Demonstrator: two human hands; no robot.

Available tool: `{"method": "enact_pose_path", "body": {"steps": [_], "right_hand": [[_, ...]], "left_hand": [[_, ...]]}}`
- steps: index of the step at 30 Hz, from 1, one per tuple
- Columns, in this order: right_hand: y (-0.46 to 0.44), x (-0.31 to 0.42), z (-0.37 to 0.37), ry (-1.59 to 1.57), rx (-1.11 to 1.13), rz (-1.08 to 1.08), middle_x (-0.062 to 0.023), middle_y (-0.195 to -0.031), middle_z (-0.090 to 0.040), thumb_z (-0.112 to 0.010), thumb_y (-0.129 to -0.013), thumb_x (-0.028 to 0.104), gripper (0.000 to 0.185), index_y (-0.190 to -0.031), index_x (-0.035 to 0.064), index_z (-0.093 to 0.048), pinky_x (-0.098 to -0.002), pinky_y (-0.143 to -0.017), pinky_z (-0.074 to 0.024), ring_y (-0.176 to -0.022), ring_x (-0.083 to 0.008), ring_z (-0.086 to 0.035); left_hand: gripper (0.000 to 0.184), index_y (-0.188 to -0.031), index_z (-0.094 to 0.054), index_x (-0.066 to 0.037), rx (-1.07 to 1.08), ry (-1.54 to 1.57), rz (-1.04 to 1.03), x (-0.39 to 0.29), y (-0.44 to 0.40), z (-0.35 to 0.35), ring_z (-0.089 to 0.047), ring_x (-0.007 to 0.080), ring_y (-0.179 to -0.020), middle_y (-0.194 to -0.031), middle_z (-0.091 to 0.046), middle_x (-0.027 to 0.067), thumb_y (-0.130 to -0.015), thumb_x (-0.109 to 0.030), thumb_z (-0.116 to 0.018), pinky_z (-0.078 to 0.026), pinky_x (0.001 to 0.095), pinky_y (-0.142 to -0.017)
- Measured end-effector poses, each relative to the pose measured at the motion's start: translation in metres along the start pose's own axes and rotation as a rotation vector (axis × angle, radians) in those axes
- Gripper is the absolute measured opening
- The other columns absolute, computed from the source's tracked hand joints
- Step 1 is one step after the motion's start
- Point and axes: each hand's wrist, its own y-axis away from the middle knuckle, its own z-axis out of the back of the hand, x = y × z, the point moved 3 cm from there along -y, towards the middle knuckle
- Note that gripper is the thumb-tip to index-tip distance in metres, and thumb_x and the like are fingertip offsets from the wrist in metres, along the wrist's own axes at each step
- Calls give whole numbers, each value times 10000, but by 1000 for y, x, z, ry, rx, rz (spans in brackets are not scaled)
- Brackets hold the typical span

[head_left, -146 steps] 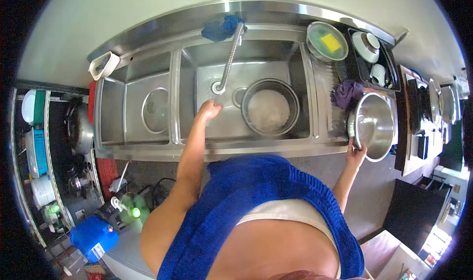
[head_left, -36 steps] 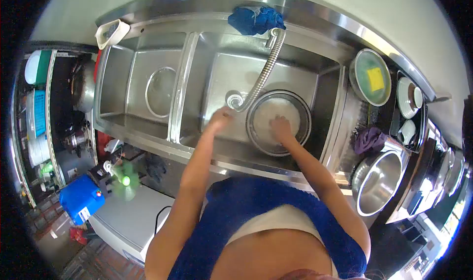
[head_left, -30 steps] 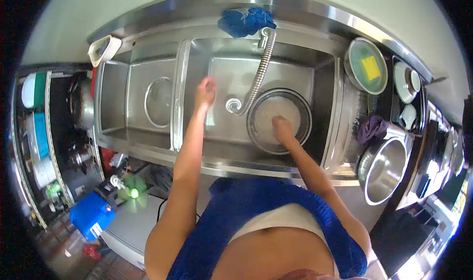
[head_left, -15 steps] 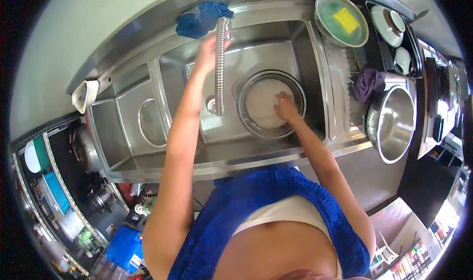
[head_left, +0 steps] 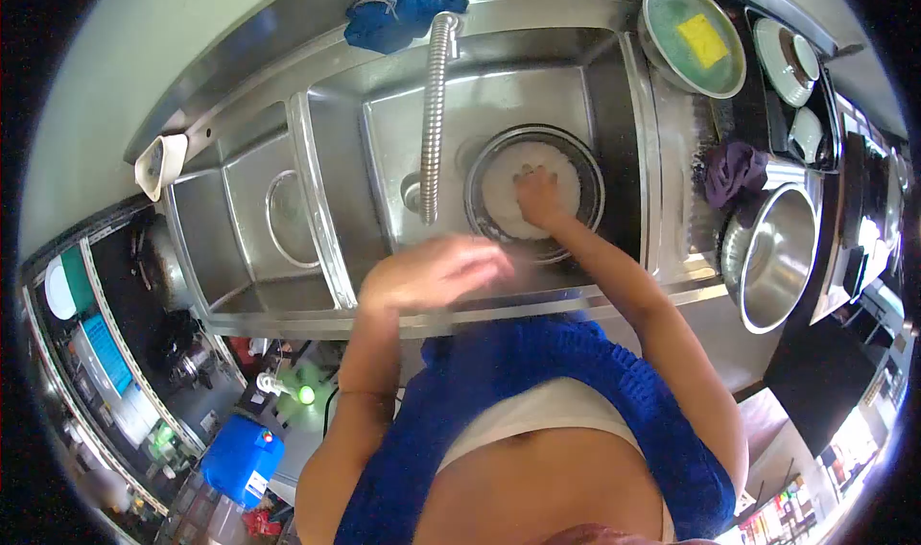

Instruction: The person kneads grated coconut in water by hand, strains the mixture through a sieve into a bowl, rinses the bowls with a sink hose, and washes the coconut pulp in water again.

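Note:
A round metal pot (head_left: 597, 192) stands in the right-hand sink basin, with whitish grains (head_left: 504, 185) inside that look like rice. Over these grains lies my right hand (head_left: 540, 196), its fingers spread and partly down in them. My left hand (head_left: 441, 272), somewhat blurred, is raised above the sink's front edge, left of the pot; its fingers are extended and nothing is in them. The coiled metal faucet hose (head_left: 435, 113) hangs over the basin to the left of the pot, near the drain.
A blue cloth (head_left: 403, 12) lies behind the faucet. To the right are a bowl of greenish liquid (head_left: 672, 56) with a yellow sponge (head_left: 703, 40), a purple cloth (head_left: 737, 173), a large steel bowl (head_left: 779, 257) and a dish tray (head_left: 833, 113). A white caddy (head_left: 161, 166) sits at the left.
My left hand went from the steel bowl's side of earlier views' sink work to the faucet base, then came down toward the front edge. My right hand left the steel bowl and entered the pot.

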Motion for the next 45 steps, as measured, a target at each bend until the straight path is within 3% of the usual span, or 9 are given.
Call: {"method": "enact_pose_path", "body": {"steps": [8, 12, 18, 20, 24, 26, 29, 33, 45], "right_hand": [[34, 74, -43, -1270, 143, 162, -259, -1480, -123, -242, -972, 397, 630, -1423, -34, -156, -373, -1136, -103, -1392, -344, -85], [75, 17, 25, -504, 595, 350, -169, -1516, -79, -288, -929, 503, 694, -1462, 95, -115, -407, -1142, -44, -1402, -317, -54], [29, -43, 12, 515, 607, 511, -232, -1271, -469, -452, -891, 233, 399, -1209, 5, -530, -412, -1019, -328, -1111, -355, -481], [-8, -55, -6, 238, -146, 262, -208, -1129, -547, -521, -847, 232, 337, -1093, 12, -587, -438, -939, -391, -927, -350, -539], [-9, -51, 2, -48, -246, 32, -228, -1095, -551, -508, -867, 250, 363, -1126, 4, -579, -452, -891, -418, -922, -393, -543], [-7, -56, -18, -530, -333, -463, -251, -1108, -551, -469, -910, 281, 380, -1136, -4, -580, -468, -890, -416, -989, -384, -541], [-24, -51, -69, -858, -295, -454, -293, -1283, -431, -433, -909, 384, 523, -1255, -5, -474, -498, -997, -325, -1180, -448, -412], [-61, -49, -138, -1187, -252, -455, -307, -1278, -431, -454, -893, 433, 568, -1247, -10, -482, -473, -1024, -299, -1188, -428, -420], [0, -23, -44, -1417, -501, -252, -159, -939, -657, -553, -779, 58, 271, -1027, -31, -615, -351, -779, -482, -847, -257, -616]], "left_hand": [[703, -1443, -74, -28, -528, -6, 677, 223, -56, -69, -566, 424, -994, -1072, -569, 306, -872, -149, -466, -435, 420, -898], [681, -1422, -145, -9, -819, -48, 480, 231, -60, -75, -482, 445, -1104, -1216, -456, 325, -840, -57, -494, -407, 471, -916], [808, -1429, -130, -2, -913, -515, 288, 175, -80, -70, -369, 422, -1220, -1318, -354, 293, -738, 27, -548, -328, 478, -1004], [728, -1399, -231, 19, -830, -514, 26, 169, -97, -78, -322, 445, -1240, -1391, -264, 284, -746, -6, -553, -309, 479, -1020], [634, -1403, -246, -6, -860, -183, 309, 256, -155, -88, -183, 443, -1340, -1444, -187, 289, -827, -79, -500, -197, 490, -1093], [604, -1422, -229, -52, -352, -302, 766, 303, -179, -94, -137, 378, -1377, -1474, -137, 260, -890, -209, -468, -155, 487, -1107], [532, -1390, -334, -24, -1078, -1784, 686, 401, -212, -140, -265, 430, -1299, -1464, -194, 247, -941, -307, -365, -189, 461, -1092], [532, -1368, -364, -15, -941, 181, 673, 318, -190, -111, -319, 386, -1282, -1410, -293, 243, -936, -323, -402, -232, 424, -1074], [424, -1232, -471, 27, -1226, 332, 343, 257, -174, -117, -561, 377, -1023, -1072, -588, 265, -865, -177, -526, -426, 414, -889]]}}
